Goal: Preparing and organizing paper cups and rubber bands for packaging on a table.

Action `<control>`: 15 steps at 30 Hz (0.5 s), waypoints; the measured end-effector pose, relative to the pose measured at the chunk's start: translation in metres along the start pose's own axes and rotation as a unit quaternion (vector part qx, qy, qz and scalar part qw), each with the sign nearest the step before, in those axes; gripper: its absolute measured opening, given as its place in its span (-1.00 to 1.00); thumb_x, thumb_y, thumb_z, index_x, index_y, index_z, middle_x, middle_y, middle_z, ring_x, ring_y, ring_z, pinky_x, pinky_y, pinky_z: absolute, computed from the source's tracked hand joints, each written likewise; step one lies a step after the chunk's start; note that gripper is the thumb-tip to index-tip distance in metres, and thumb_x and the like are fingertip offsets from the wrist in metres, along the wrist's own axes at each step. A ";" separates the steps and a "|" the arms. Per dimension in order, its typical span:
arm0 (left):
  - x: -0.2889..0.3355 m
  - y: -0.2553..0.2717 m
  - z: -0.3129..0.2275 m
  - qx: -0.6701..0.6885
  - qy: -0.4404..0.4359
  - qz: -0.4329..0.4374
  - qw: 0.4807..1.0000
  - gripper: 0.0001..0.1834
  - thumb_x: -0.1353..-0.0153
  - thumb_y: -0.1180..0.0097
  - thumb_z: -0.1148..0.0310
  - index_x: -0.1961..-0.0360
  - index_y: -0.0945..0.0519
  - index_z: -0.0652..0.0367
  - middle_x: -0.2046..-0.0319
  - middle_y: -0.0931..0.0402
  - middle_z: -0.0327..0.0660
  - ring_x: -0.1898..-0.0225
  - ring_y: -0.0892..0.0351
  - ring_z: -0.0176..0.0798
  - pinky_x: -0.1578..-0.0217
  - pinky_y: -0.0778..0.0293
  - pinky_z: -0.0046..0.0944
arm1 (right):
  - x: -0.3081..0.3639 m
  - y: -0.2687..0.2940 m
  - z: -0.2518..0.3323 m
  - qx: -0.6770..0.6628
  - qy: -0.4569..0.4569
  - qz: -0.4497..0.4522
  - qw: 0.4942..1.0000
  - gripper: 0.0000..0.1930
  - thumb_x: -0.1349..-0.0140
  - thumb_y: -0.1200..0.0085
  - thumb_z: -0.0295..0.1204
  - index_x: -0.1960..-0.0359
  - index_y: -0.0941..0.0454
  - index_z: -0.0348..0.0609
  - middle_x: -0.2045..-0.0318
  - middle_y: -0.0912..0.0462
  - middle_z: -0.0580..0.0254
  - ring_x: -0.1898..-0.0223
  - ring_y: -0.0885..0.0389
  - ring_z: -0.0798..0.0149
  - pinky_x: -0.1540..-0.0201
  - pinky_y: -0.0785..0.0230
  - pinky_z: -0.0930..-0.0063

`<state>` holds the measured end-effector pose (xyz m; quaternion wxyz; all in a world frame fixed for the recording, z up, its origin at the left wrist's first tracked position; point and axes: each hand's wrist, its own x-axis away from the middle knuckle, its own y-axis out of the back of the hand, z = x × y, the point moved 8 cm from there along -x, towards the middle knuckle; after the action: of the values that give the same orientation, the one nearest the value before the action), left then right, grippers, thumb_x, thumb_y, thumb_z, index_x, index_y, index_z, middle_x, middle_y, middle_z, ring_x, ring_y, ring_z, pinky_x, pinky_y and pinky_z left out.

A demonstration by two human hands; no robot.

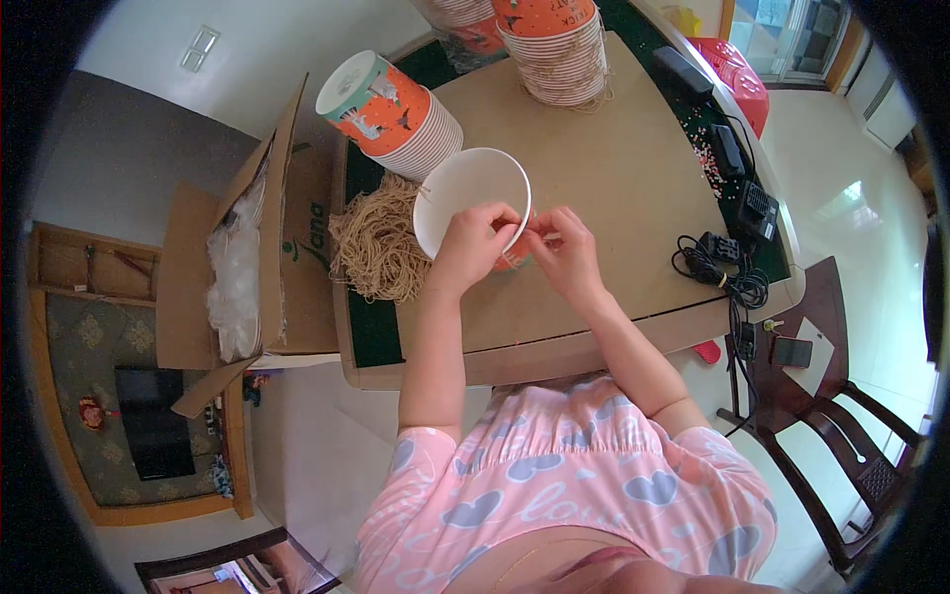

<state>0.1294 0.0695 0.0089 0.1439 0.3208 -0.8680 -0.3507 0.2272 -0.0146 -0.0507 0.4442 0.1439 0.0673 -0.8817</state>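
Note:
A paper bucket (465,180), white inside with some orange on its outer side, is tilted over the table so that its mouth faces me. My left hand (482,238) reaches across the mouth, its fingers closed on the right part of the rim. Just outside that rim, my right hand (567,252) has thumb and fingers pinched together close to the left fingertips. What lies in the pinch is too small to make out. Left of the bucket lies a loose heap of tan string (376,243). Behind it, a stack of nested orange-and-green paper buckets (391,114) leans on its side.
More stacked buckets (556,64) stand at the far edge of the table (633,178). An open cardboard box (302,252) with white plastic is on the left. Black adapters and coiled cables (727,272) line the right edge near scattered small beads (705,163). A dark chair (841,455) stands right.

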 end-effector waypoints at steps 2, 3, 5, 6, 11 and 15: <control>0.001 0.001 -0.002 -0.020 -0.030 -0.011 0.999 -0.90 -0.21 -0.09 0.51 0.30 -0.57 0.34 0.42 -0.61 -0.21 0.40 -0.56 -0.41 0.35 -0.47 -0.39 | -0.001 0.004 0.007 0.027 0.026 -0.018 0.999 -0.83 -0.11 -0.20 -0.52 0.27 -0.52 -0.26 0.33 -0.51 0.11 0.38 -0.57 0.21 0.37 -0.47 0.42; 0.003 0.003 0.001 0.021 -0.010 -0.035 0.999 -0.90 -0.24 -0.07 0.50 0.27 -0.53 0.33 0.40 -0.60 -0.20 0.37 -0.57 -0.40 0.32 -0.48 -0.38 | -0.002 0.008 0.014 0.054 0.051 -0.036 0.997 -0.83 -0.14 -0.19 -0.50 0.25 -0.53 -0.25 0.32 -0.51 0.09 0.39 -0.57 0.17 0.37 -0.47 0.40; 0.008 0.008 0.008 0.064 0.013 -0.067 0.996 -0.89 -0.27 -0.05 0.49 0.25 -0.49 0.33 0.39 -0.59 -0.19 0.35 -0.57 -0.39 0.30 -0.49 -0.36 | -0.010 0.013 0.033 0.066 0.038 -0.012 0.997 -0.84 -0.15 -0.17 -0.50 0.23 -0.53 -0.24 0.31 -0.51 0.09 0.39 -0.57 0.15 0.35 -0.46 0.38; 0.011 0.010 0.008 0.093 0.006 -0.068 0.993 -0.88 -0.29 -0.03 0.48 0.22 -0.46 0.33 0.37 -0.58 -0.18 0.33 -0.58 -0.38 0.27 -0.50 -0.35 | -0.015 0.014 0.048 0.076 0.022 0.009 0.997 -0.84 -0.17 -0.15 -0.49 0.22 -0.53 -0.23 0.30 -0.52 0.09 0.39 -0.57 0.13 0.34 -0.45 0.35; 0.016 0.014 -0.006 0.127 -0.022 -0.078 0.989 -0.88 -0.30 -0.02 0.50 0.19 -0.44 0.32 0.33 -0.56 -0.16 0.30 -0.56 -0.36 0.24 -0.51 -0.33 | -0.035 -0.005 0.071 0.187 0.117 0.154 0.963 -0.88 -0.13 -0.14 -0.47 0.31 -0.54 -0.20 0.26 -0.54 0.06 0.35 -0.58 -0.02 0.28 -0.44 0.21; 0.031 0.012 -0.008 0.085 -0.047 -0.026 0.995 -0.78 -0.20 -0.17 0.43 0.17 -0.47 0.28 0.36 -0.59 -0.10 0.38 -0.60 -0.28 0.31 -0.51 -0.25 | -0.042 -0.012 0.070 0.265 0.110 0.192 0.938 -0.89 -0.13 -0.11 -0.44 0.36 -0.52 -0.20 0.34 -0.58 0.04 0.35 -0.57 -0.05 0.30 -0.42 0.16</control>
<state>0.1041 0.0515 0.0243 0.0658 0.3375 -0.8917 -0.2944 0.2277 0.0076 0.0285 0.5409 0.3630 -0.1494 -0.7438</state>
